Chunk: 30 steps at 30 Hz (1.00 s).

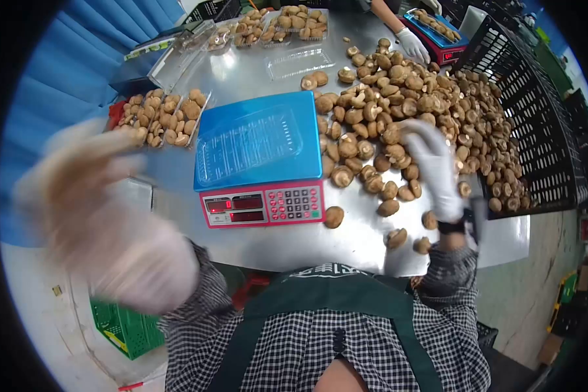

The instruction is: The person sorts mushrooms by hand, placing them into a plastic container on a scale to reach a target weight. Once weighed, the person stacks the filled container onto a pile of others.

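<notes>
My left hand (104,209), in a pale glove, is smeared by motion at the left, in front of several clear trays packed with mushrooms (157,117). Whether it holds anything cannot be made out. Over the near side of a big loose heap of brown shiitake mushrooms (431,98), my white-gloved right hand (434,166) has its bent fingers at a shiitake mushroom (392,134). Between the hands stands a pink and blue digital scale (262,208). On its blue platform lies a clear plastic tray (251,147) with no mushrooms in it; the display reads 0.
A black crate (536,124) lies tipped at the right, mushrooms spilling from its mouth. Filled trays (297,23) and a clear tray (300,63) are at the back. Another person's gloved hand (413,46) is beside a second scale (438,39). A green crate (127,326) is below left.
</notes>
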Available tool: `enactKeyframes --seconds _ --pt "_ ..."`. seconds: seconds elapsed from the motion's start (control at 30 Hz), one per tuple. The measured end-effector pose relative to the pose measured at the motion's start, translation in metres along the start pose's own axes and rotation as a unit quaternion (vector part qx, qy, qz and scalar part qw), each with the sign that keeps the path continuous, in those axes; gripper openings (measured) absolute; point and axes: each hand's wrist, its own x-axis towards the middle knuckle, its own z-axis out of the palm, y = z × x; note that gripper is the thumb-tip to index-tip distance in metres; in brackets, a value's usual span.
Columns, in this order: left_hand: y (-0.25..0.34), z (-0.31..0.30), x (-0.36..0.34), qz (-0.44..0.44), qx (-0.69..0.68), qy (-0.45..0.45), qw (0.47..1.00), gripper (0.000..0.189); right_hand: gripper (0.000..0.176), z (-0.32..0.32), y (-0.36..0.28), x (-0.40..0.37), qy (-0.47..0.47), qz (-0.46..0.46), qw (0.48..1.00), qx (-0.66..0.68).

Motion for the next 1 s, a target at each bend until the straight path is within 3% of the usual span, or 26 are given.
enactKeyframes --seconds 0.03,0.1,0.13,0.17,0.2,0.23,0.3,0.37,0.43,0.57,0.63,0.67,0.7,0.73,0.77,0.83,0.97,1.0 --pt "0.007 0.038 -0.001 -0.063 0.130 -0.126 0.981 0.040 0.021 0.015 0.042 0.004 -0.054 0.048 0.996 0.060" --pt "0.001 0.081 -0.036 -0.196 0.149 -0.238 0.940 0.040 0.028 0.041 0.088 0.009 -0.142 0.015 0.986 -0.083" --pt "-0.010 0.097 -0.061 -0.210 0.128 -0.259 0.934 0.034 0.033 0.051 0.102 0.013 -0.169 -0.070 0.966 -0.182" --pt "-0.011 0.113 -0.079 -0.286 0.126 -0.290 0.905 0.029 0.038 0.057 0.111 0.018 -0.193 -0.156 0.928 -0.280" --pt "-0.015 0.123 -0.097 -0.305 0.111 -0.314 0.892 0.027 0.031 0.063 0.116 0.020 -0.172 -0.228 0.895 -0.343" --pt "-0.018 0.130 -0.120 -0.325 0.113 -0.318 0.884 0.027 0.031 0.070 0.121 0.023 -0.176 -0.233 0.896 -0.334" --pt "-0.015 0.143 -0.141 -0.358 0.133 -0.326 0.865 0.027 0.027 0.081 0.130 0.029 -0.242 -0.230 0.799 -0.500" --pt "-0.011 0.149 -0.151 -0.402 0.142 -0.324 0.844 0.027 0.022 0.080 0.141 0.031 -0.203 -0.290 0.785 -0.509" --pt "-0.010 0.150 -0.160 -0.444 0.153 -0.319 0.823 0.026 0.011 0.070 0.138 0.033 -0.213 -0.281 0.839 -0.414" --pt "-0.022 0.152 -0.180 -0.425 0.166 -0.309 0.835 0.026 0.012 0.052 0.134 0.029 -0.155 -0.248 0.912 -0.288" --pt "-0.032 0.158 -0.186 -0.446 0.152 -0.315 0.824 0.027 0.023 0.040 0.121 0.024 -0.202 -0.136 0.952 -0.188" --pt "-0.037 0.162 -0.189 -0.455 0.134 -0.321 0.820 0.039 0.027 0.033 0.111 0.021 -0.227 0.000 0.971 -0.076" --pt "-0.041 0.168 -0.189 -0.456 0.128 -0.319 0.821 0.039 0.030 0.027 0.101 0.018 -0.242 0.134 0.960 0.037" --pt "-0.044 0.176 -0.188 -0.510 0.043 -0.261 0.818 0.047 0.033 0.022 0.092 0.014 -0.231 0.168 0.949 0.131" --pt "-0.044 0.180 -0.187 -0.560 -0.043 -0.201 0.803 0.054 0.033 0.020 0.087 0.008 -0.231 0.173 0.949 0.125" --pt "-0.050 0.184 -0.184 -0.586 -0.082 -0.216 0.776 0.064 0.032 0.018 0.076 -0.001 -0.204 0.158 0.947 0.190" --pt "-0.051 0.187 -0.191 -0.521 -0.126 -0.220 0.815 0.061 0.033 0.011 0.049 -0.023 -0.204 0.253 0.918 0.226" --pt "-0.047 0.182 -0.185 -0.509 -0.103 -0.259 0.814 0.061 0.032 0.010 0.048 -0.025 -0.213 0.210 0.930 0.213"
